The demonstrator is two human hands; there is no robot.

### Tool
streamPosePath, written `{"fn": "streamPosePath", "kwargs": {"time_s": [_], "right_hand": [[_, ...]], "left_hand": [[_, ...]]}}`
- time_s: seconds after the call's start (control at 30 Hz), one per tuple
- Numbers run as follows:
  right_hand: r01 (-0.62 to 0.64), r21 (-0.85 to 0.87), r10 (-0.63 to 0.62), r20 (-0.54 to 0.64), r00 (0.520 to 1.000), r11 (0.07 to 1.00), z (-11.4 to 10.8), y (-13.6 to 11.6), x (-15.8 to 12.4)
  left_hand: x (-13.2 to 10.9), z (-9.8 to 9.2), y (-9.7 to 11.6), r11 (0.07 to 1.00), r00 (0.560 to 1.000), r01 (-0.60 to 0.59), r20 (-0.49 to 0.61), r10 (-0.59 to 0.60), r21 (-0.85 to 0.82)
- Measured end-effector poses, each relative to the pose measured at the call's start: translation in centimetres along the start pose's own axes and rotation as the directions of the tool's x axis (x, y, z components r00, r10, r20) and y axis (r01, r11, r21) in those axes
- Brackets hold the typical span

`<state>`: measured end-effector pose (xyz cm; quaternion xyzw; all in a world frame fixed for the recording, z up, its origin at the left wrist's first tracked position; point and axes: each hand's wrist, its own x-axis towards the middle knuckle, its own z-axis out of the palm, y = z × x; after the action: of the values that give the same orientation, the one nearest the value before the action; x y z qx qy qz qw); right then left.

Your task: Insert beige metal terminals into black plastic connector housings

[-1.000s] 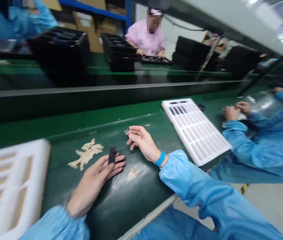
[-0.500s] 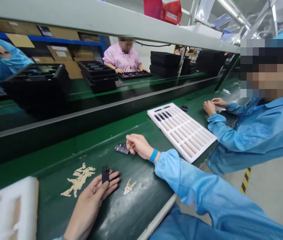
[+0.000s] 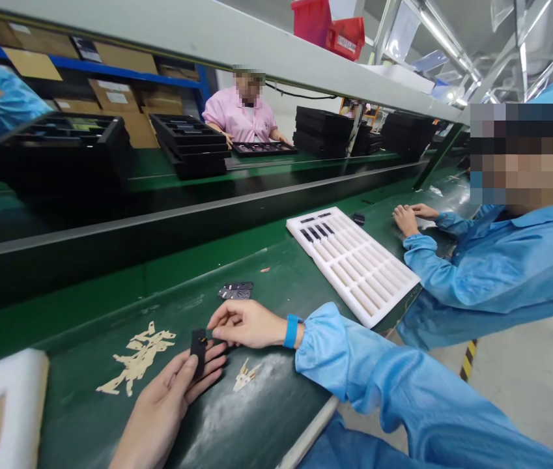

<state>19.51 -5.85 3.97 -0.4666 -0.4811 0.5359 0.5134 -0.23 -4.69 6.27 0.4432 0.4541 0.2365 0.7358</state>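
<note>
On the green worktop [image 3: 85, 326], a white foam tray [image 3: 354, 264] lies beyond and right of the right hand [image 3: 249, 324], which pinches the top of a black part [image 3: 198, 352] held in the cupped left hand [image 3: 159, 407]. Dark pieces [image 3: 235, 290] lie just beyond the right hand; beige scraps [image 3: 137, 361] lie left of the left hand.

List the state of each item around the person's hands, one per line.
Left hand: open, thumb over the component.
Black component: held in the left hand, on end.
Right hand: fingertips at the component's top, blue wristband on.
Dark flat parts: lying flat, one against the other, apart from the hands.
White foam tray: lying flat, black pieces in its far-end slots.
Tan backing scraps: scattered flat.
</note>
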Motion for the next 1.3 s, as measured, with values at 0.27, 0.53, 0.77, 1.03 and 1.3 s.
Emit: {"fn": "streamPosePath", "kwargs": {"time_s": [0.27,0.53,0.77,1.03,1.3], "right_hand": [[0.040,-0.145,-0.037,0.024,0.999,0.989,0.5,0.2,-0.5],[0.046,-0.133,-0.039,0.056,0.998,0.990,0.5,0.4,-0.5],[0.060,-0.132,-0.053,0.060,0.997,0.989,0.6,0.7,-0.5],[0.076,-0.268,-0.089,-0.038,0.995,0.961,0.7,-0.6,-0.6],[0.062,-0.160,-0.077,-0.088,0.993,0.985,1.0,-1.5,-2.1]], "left_hand": [[0.2,-0.3,-0.2,0.986,0.994,-0.089,-0.051,0.097,0.138],[0.1,-0.2,-0.1,0.992,0.997,-0.032,-0.071,0.041,0.122],[-0.1,0.1,0.2,0.994,0.998,-0.017,-0.063,0.024,0.109],[0.1,0.1,0.0,0.998,0.999,-0.040,0.009,0.040,0.041],[0.5,0.8,-1.5,0.963,0.964,-0.266,-0.001,0.266,0.046]]}}
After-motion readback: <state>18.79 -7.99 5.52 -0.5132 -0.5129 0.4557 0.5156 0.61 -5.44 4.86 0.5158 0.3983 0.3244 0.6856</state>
